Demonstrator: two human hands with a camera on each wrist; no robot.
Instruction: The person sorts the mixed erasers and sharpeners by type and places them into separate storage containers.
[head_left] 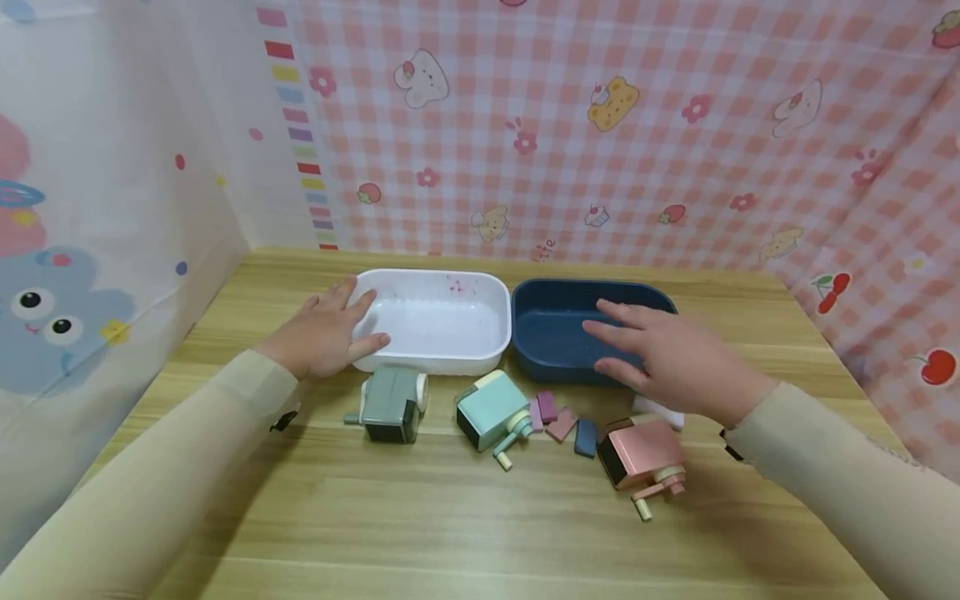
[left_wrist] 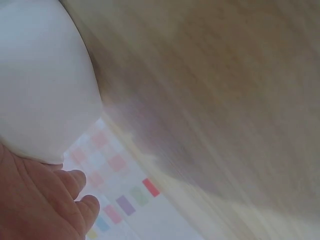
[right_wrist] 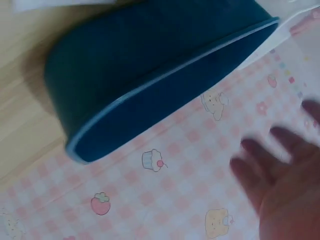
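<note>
My left hand (head_left: 322, 333) rests on the left rim of a white plastic basin (head_left: 431, 365), its fingers spread and relaxed. In the left wrist view the fingertips lie along the basin's edge. Over the right part of a dark blue basin (head_left: 555, 371) hovers my right hand (head_left: 682, 358), fingers extended and holding nothing. The right wrist view shows that hand apart from the blue basin (right_wrist: 115, 65). Both basins stand side by side. In front of them are three hand-crank pencil sharpeners: grey-green (head_left: 390, 400), mint (head_left: 491, 408) and pink (head_left: 648, 450).
Several small blocks that look like erasers lie between the mint and pink sharpeners, among them a blue one (head_left: 586, 437) and a dusty-pink one (head_left: 562, 425). A white piece (head_left: 670, 417) is partly hidden by my right hand. A checked cloth (head_left: 480, 150) hangs behind the wooden table (head_left: 450, 533).
</note>
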